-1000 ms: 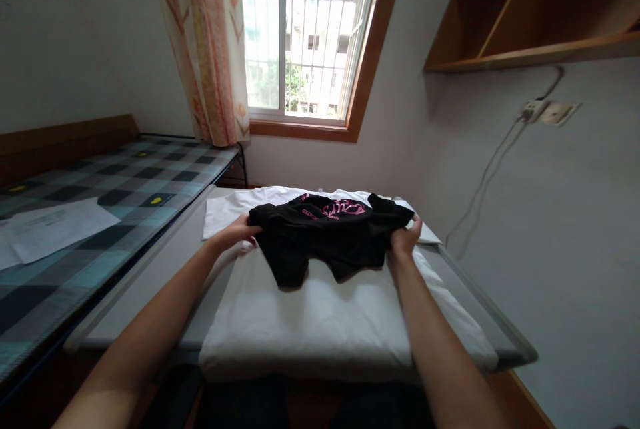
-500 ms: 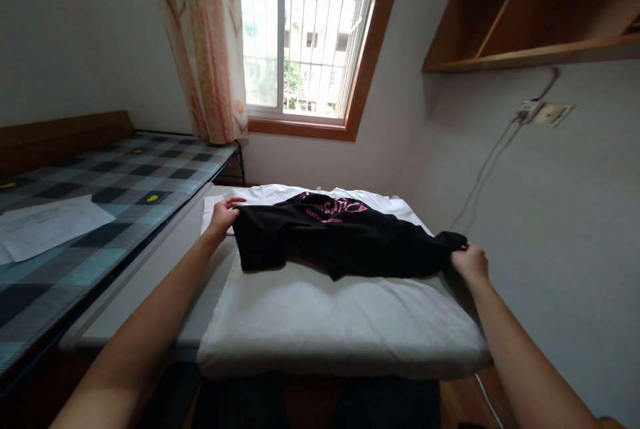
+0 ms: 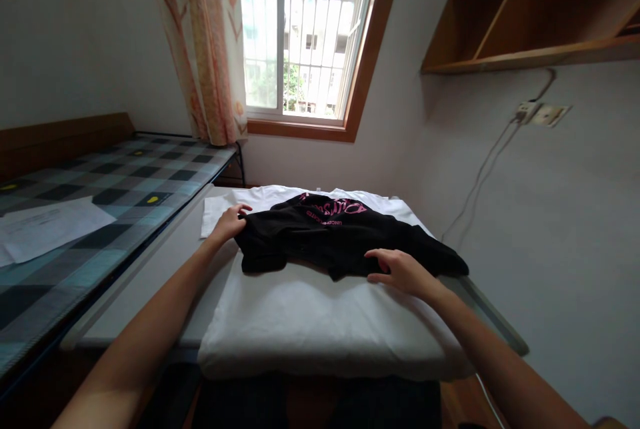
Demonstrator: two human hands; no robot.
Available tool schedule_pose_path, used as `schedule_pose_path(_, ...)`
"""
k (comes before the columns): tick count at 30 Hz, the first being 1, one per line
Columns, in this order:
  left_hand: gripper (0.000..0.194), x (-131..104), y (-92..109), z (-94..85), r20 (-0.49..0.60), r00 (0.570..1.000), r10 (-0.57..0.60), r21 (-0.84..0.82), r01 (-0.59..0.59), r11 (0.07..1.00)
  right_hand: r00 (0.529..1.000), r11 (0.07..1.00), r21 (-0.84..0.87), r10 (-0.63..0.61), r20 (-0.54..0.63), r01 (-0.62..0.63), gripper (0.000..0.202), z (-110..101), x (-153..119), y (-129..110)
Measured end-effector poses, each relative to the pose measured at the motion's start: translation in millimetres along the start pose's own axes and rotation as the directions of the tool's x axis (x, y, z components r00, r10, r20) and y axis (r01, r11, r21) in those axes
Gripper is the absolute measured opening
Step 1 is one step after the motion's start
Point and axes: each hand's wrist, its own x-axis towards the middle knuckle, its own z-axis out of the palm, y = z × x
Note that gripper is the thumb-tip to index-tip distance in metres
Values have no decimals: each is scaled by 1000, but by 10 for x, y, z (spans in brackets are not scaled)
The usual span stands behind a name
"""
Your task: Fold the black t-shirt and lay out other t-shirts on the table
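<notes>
A black shirt (image 3: 310, 235) with pink lettering lies bunched across a white padded cloth (image 3: 320, 322) on a table. My left hand (image 3: 232, 223) is at the shirt's left end, its thumb and fingers pinching the black fabric. Over the shirt's lower edge, right of the middle, my right hand (image 3: 400, 271) has its fingers apart and holds nothing. The shirt's right end lies loose beyond that hand, near the table's right edge.
A bed (image 3: 100, 189) with a checked cover and paper sheets (image 3: 55, 225) stands at the left. Behind the table are a curtain (image 3: 213, 49) and a barred window (image 3: 310, 49). A wooden shelf (image 3: 540, 52) and a socket with a cable (image 3: 527, 111) are on the right wall.
My right hand has let go of the shirt's right end and moved left to its lower edge. The right end has dropped. My left hand has shifted slightly right.
</notes>
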Motion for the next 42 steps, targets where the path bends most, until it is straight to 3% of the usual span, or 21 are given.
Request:
schedule_pose_path(4, 41, 8, -40, 18, 10, 1000, 0, -24, 1, 1000, 1000, 998, -63, -7, 5, 8, 32, 99, 34, -58)
schedule_pose_path(9, 36, -19, 77, -27, -49, 995, 90, 132, -83, 988, 996, 993, -99, -69, -48, 64, 22, 105, 84, -87)
schedule_pose_path(12, 32, -131, 383, -82, -110, 960, 258, 168, -238, 957, 992, 997, -77, -37, -119, 28, 21, 14, 122, -121)
schedule_pose_path(14, 23, -269, 669, -79, -78, 937, 340, 87, -333, 939, 987, 1000, -5, 23, -157, -24, 23, -103, 176, -143)
schedule_pose_path(17, 14, -533, 1100, 12, 83, 937, 339, -179, -320, 930, 963, 997, 79, 42, -265, -22, 24, -399, 359, -201)
schedule_pose_path(18, 19, -619, 1225, 60, 244, 912, 330, -295, -254, 921, 943, 996, 87, 24, -333, 5, 22, -530, 452, -239)
schedule_pose_path(20, 34, -756, 1438, 162, 550, 753, 361, -474, -75, 878, 904, 994, 96, -11, -428, 58, 21, -820, 675, -373)
schedule_pose_path(21, 40, -802, 1527, 209, 607, 693, 389, -553, 17, 833, 880, 992, 101, -24, -474, 81, 20, -961, 792, -476)
schedule_pose_path(22, 47, -830, 1606, 247, 618, 666, 417, -630, 103, 769, 837, 989, 105, -32, -546, 106, 19, -1089, 901, -606)
schedule_pose_path(23, 56, -840, 1673, 273, 587, 687, 429, -704, 172, 689, 798, 984, 118, -38, -601, 137, 20, -1193, 993, -761)
schedule_pose_path(25, 72, -812, 1769, 281, 464, 807, 366, -821, 237, 519, 774, 951, 194, -66, -630, 239, 24, -1305, 1099, -1118)
schedule_pose_path(27, 76, -736, 1791, 237, 320, 923, 213, -883, 209, 420, 862, 883, 290, -209, -461, 369, 27, -1283, 1090, -1471)
schedule_pose_path(28, 73, -687, 1768, 206, 260, 957, 128, -893, 188, 410, 899, 842, 345, -320, -299, 415, 27, -1233, 1054, -1616)
schedule_pose_path(29, 67, -636, 1724, 176, 223, 974, 50, -890, 182, 419, 895, 803, 401, -428, -130, 442, 28, -1169, 1009, -1728)
schedule_pose_path(30, 58, -587, 1660, 153, 206, 978, -19, -876, 193, 442, 862, 773, 452, -507, 20, 445, 29, -1100, 965, -1800)
schedule_pose_path(32, 37, -509, 1496, 143, 231, 965, -120, -819, 260, 511, 812, 752, 516, -558, 170, 409, 26, -974, 922, -1820)
schedule_pose_path(34, 30, -476, 1325, 179, 259, 952, -163, -750, 305, 587, 870, 782, 510, -478, 122, 358, 23, -884, 973, -1703)
schedule_pose_path(36, 38, -488, 1194, 235, 297, 944, -144, -667, 313, 676, 947, 850, 429, -320, -36, 304, 24, -821, 1114, -1514)
schedule_pose_path(37, 44, -506, 1154, 260, 331, 936, -119, -611, 309, 729, 961, 891, 361, -248, -119, 275, 23, -792, 1206, -1417)
schedule_pose_path(40, 52, -570, 1145, 295, 480, 876, 56, -425, 176, 888, 948, 953, 154, -221, -231, 260, 32, -689, 1478, -1199)
schedule_pose_path(42, 52, -599, 1210, 287, 571, 782, 251, -370, -28, 929, 934, 948, 34, -303, -190, 315, 49, -602, 1614, -1147)
